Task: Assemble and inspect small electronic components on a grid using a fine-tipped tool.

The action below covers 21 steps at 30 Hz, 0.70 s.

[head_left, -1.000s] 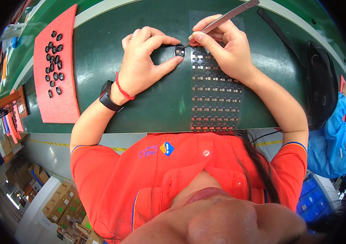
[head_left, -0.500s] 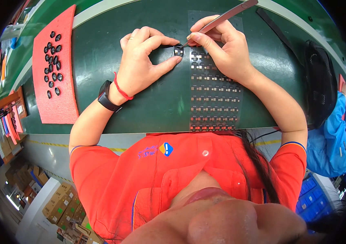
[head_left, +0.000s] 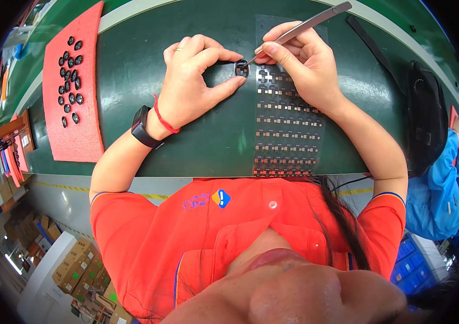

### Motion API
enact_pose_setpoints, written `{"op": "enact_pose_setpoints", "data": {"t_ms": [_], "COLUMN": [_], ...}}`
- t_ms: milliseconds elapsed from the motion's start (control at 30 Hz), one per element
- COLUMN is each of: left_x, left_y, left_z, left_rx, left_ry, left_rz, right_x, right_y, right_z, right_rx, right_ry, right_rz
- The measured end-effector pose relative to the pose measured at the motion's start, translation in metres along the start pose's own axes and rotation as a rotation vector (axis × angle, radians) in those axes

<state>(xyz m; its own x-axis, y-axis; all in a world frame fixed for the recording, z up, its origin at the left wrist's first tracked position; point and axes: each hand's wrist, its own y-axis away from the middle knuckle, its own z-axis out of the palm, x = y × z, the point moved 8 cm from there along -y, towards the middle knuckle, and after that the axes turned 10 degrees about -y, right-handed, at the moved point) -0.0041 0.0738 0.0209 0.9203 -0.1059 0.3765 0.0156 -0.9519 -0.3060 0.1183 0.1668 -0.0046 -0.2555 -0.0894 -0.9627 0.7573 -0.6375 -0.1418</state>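
Between thumb and forefinger, my left hand (head_left: 197, 75) pinches a small round black part (head_left: 241, 68) with lighter patches inside its rim. My right hand (head_left: 305, 62) is closed round metal tweezers (head_left: 310, 22), held like a pen. Their tip meets the inside of the black part; whether anything is between the tips is too small to tell. Under and beside my right hand lies a clear sheet (head_left: 289, 132) carrying rows of small square pieces, some dark and some shiny. On the left, several similar black parts (head_left: 71, 74) rest on a pink foam mat (head_left: 75, 143).
The green table (head_left: 186, 156) has its near edge against my body. To the right lie a black strap (head_left: 372, 46) and a black pouch (head_left: 426, 119). Beyond them is a person in a blue garment (head_left: 437, 189). Stacked cardboard boxes (head_left: 81, 267) stand at lower left.
Both hands and the black part sit slightly further right in the picture, as does the sheet. The tweezers have tilted a little, their tip still at the part.
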Motion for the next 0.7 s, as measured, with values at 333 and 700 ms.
{"op": "enact_pose_setpoints", "data": {"t_ms": [333,700], "left_x": [0.0005,0.0009], "left_y": [-0.0008,-0.0013], "left_z": [0.0005,0.0003], "left_rx": [-0.009,-0.003], "left_ry": [0.007,0.02], "left_rz": [-0.001,0.012], "right_x": [0.0018,0.0027], "right_y": [-0.0007,0.0003], "right_z": [-0.002,-0.0021], "right_rx": [0.013,0.017], "right_ry": [0.031,0.061], "right_rz": [0.015,0.021]}}
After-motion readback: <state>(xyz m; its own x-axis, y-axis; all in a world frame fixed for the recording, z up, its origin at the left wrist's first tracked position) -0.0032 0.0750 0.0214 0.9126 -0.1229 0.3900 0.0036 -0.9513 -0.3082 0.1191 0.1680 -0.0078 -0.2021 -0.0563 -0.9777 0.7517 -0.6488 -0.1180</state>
